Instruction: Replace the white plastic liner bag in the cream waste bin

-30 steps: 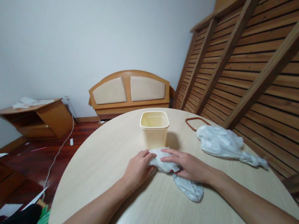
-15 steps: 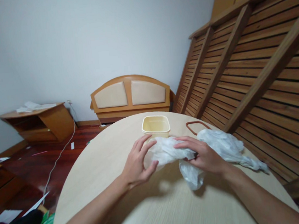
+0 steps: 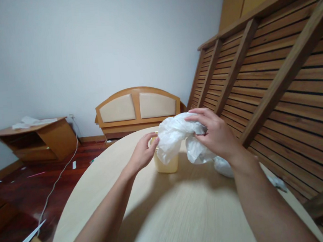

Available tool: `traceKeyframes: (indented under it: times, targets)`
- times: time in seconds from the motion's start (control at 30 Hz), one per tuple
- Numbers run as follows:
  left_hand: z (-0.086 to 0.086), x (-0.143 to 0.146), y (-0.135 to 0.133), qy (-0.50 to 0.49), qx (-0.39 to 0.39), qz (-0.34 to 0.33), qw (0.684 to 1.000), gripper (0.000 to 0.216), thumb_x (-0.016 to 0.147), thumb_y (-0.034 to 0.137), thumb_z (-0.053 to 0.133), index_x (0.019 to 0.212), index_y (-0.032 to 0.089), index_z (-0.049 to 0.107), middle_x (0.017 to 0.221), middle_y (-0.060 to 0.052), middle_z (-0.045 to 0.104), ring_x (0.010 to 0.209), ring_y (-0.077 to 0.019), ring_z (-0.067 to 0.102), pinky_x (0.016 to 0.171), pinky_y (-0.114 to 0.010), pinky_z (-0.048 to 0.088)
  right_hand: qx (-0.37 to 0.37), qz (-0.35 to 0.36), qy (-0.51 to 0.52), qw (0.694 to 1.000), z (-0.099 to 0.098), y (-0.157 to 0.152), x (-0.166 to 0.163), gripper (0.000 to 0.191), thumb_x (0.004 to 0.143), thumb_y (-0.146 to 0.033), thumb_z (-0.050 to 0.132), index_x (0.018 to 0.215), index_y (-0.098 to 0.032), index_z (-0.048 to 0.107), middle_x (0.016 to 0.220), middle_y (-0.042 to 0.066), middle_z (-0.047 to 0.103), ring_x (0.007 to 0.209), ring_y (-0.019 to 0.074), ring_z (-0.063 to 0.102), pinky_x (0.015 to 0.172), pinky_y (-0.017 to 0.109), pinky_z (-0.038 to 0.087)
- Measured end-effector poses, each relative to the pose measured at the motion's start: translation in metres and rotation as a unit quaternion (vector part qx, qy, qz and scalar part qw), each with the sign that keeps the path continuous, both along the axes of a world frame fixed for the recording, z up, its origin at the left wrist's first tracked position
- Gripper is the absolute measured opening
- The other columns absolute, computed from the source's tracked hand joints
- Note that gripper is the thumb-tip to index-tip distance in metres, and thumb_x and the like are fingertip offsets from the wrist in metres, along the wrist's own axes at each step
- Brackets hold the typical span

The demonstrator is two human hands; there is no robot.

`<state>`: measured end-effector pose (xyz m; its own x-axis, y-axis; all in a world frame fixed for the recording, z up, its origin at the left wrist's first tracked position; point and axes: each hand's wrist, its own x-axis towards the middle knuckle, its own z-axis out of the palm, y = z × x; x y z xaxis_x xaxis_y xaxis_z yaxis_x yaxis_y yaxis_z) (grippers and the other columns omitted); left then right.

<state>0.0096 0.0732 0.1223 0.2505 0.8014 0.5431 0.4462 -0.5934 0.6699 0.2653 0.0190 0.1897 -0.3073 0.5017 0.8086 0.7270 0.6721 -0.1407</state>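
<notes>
The pale round counter is shadowed, and above it the crumpled white plastic bag is held aloft, pinched by the right hand's grip! Behind it the cream tub is partly hidden, stood upright on the counter; by its rim the left hand's grip is seen, though whether spread or pinching cannot be told

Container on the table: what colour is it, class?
Pale yellow; the container shows best in the head view.
</notes>
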Motion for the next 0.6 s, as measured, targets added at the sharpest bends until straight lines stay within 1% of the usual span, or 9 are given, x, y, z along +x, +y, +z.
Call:
traceKeyframes:
  times: [0.1,0.2,0.3,0.37,0.4,0.47,0.53,0.57,0.6]
  targets:
    - [-0.005,-0.001,0.003,-0.014,-0.049,-0.004,0.999,0.044,0.095,0.045,0.054,0.125,0.015,0.063,0.134,-0.017,0.065,0.122,-0.0295,0.062,0.104,-0.047,0.048,0.012,-0.025,-0.017,0.999,-0.005,0.009,-0.001,0.05,0.073,0.0,0.058,0.116,-0.024,0.067,0.133,0.008,0.061,0.124,0.0289,0.06,0.107,0.046,0.051]
    - [-0.002,0.0,0.0,-0.026,-0.041,-0.007,0.999,0.051,0.095,0.047,0.056,0.135,0.016,0.056,0.14,-0.016,0.061,0.128,-0.0298,0.058,0.107,-0.048,0.046,0.045,-0.076,0.012,0.996,-0.006,0.013,0.001,0.051,0.075,0.0,0.057,0.118,-0.026,0.067,0.132,0.009,0.061,0.124,0.0303,0.06,0.106,0.048,0.052]
    - [0.001,0.001,-0.003,0.008,-0.021,-0.027,0.999,0.042,0.095,0.046,0.056,0.124,0.017,0.064,0.13,-0.014,0.068,0.121,-0.0296,0.063,0.105,-0.047,0.049,0.074,-0.112,0.051,0.99,-0.004,0.01,0.002,0.052,0.076,0.0,0.058,0.12,-0.026,0.066,0.131,0.009,0.061,0.123,0.0316,0.06,0.106,0.05,0.052]
    - [0.001,0.002,-0.003,0.037,-0.022,-0.026,0.999,0.036,0.093,0.044,0.058,0.114,0.017,0.068,0.121,-0.013,0.072,0.11,-0.0294,0.068,0.099,-0.046,0.053,0.08,-0.118,0.05,0.989,-0.005,0.009,0.0,0.052,0.076,0.0,0.057,0.12,-0.026,0.066,0.131,0.01,0.06,0.123,0.0321,0.06,0.106,0.05,0.052]
    - [0.0,0.002,-0.003,0.043,-0.022,-0.022,0.999,0.035,0.092,0.043,0.059,0.113,0.017,0.068,0.119,-0.013,0.073,0.108,-0.0293,0.069,0.097,-0.046,0.054,0.08,-0.117,0.041,0.989,-0.006,0.008,-0.001,0.053,0.076,0.001,0.057,0.12,-0.027,0.066,0.131,0.009,0.06,0.123,0.0321,0.06,0.106,0.05,0.052]
    - [-0.003,0.002,-0.001,0.032,-0.016,-0.012,0.999,0.042,0.09,0.039,0.062,0.126,0.017,0.061,0.124,-0.015,0.07,0.113,-0.0293,0.067,0.095,-0.045,0.055,0.074,-0.112,0.012,0.991,-0.009,0.008,-0.006,0.056,0.076,0.004,0.055,0.122,-0.027,0.065,0.132,0.009,0.06,0.123,0.032,0.059,0.105,0.051,0.052]
    - [-0.007,0.001,0.0,0.01,-0.005,-0.011,1.0,0.06,0.089,0.035,0.064,0.143,0.018,0.046,0.132,-0.017,0.064,0.121,-0.0288,0.063,0.094,-0.044,0.055,0.066,-0.103,-0.025,0.992,-0.013,0.009,-0.01,0.06,0.075,0.006,0.053,0.124,-0.027,0.064,0.133,0.008,0.06,0.124,0.032,0.058,0.105,0.051,0.052]
    - [-0.008,0.001,0.001,0.005,0.002,-0.013,1.0,0.065,0.089,0.034,0.064,0.147,0.019,0.041,0.135,-0.018,0.062,0.124,-0.0286,0.06,0.094,-0.043,0.055,0.062,-0.098,-0.042,0.992,-0.014,0.009,-0.013,0.061,0.075,0.007,0.053,0.125,-0.027,0.063,0.134,0.009,0.06,0.124,0.0322,0.058,0.105,0.051,0.051]
    - [-0.009,0.0,0.002,0.006,0.012,-0.015,1.0,0.064,0.089,0.033,0.064,0.147,0.02,0.041,0.138,-0.018,0.059,0.127,-0.0286,0.058,0.095,-0.043,0.055,0.057,-0.094,-0.055,0.992,-0.015,0.009,-0.015,0.061,0.076,0.007,0.053,0.126,-0.026,0.063,0.134,0.009,0.06,0.124,0.0323,0.057,0.105,0.051,0.051]
